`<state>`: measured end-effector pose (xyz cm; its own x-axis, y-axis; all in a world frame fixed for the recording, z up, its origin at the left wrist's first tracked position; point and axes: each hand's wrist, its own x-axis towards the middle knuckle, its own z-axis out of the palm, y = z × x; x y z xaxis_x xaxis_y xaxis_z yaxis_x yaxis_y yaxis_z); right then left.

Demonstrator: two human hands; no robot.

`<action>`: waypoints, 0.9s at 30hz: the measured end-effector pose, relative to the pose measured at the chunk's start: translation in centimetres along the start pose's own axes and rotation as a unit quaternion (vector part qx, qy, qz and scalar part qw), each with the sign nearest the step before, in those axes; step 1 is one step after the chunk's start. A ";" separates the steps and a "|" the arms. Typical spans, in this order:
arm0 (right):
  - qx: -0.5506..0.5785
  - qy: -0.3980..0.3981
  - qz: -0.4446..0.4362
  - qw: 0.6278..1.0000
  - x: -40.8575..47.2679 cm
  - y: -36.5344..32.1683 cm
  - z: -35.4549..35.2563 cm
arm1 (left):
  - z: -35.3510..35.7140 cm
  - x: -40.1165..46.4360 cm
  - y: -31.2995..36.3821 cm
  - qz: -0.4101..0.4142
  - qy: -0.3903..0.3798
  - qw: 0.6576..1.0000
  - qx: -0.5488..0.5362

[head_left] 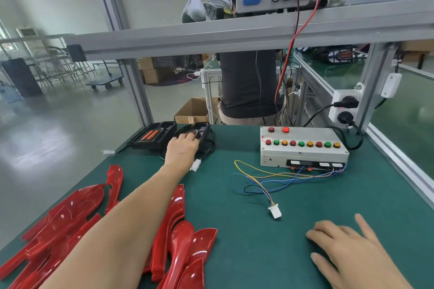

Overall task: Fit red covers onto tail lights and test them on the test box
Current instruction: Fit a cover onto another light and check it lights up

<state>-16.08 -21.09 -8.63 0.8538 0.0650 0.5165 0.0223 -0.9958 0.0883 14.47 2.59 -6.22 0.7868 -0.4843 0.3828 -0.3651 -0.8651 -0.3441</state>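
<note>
Tail light (196,132): your left hand (182,149) curls over it, fetching; right hand (352,248) rests flat, holding nothing. Next, bring it to a red cover (180,239).

covers (70,213): glossy red | mat (234,241): green | test box (303,148): grey

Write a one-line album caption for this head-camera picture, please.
Left hand grasps a black tail light near red covers; right hand rests beside the test box.
</note>
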 end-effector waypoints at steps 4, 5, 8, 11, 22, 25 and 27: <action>-0.021 -0.016 -0.003 1.000 -0.4 -0.1 -0.2 | -1.7 -1.4 -0.7 0.015 0.073 0.996 -0.055; -0.018 -0.038 0.002 0.999 -0.4 -0.1 -0.6 | -2.3 -1.8 -0.8 0.023 0.103 0.992 -0.066; -0.021 -0.128 0.031 0.991 -0.4 -0.5 -1.8 | -4.6 -3.1 -0.7 0.049 0.173 0.981 -0.077; -0.010 -0.181 0.046 0.982 0.8 -1.2 -2.6 | -7.3 -4.3 -0.2 0.051 0.234 0.967 -0.084; 0.750 -0.115 0.295 0.581 7.9 -3.6 -3.9 | -14.9 -11.1 8.2 0.234 0.296 0.917 -0.133; 0.806 -0.128 0.339 0.467 9.4 -3.2 -3.6 | -15.5 -12.5 10.3 0.279 0.295 0.902 -0.145; 0.809 -0.142 0.372 0.432 9.6 -3.0 -3.1 | -15.5 -13.0 11.4 0.307 0.287 0.896 -0.147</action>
<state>-9.52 -17.31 -1.29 0.9622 -0.0919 -0.2565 -0.1757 0.5105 -0.8417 -7.64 -2.98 -1.85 0.0384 -0.7948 0.6056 -0.8221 -0.3697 -0.4330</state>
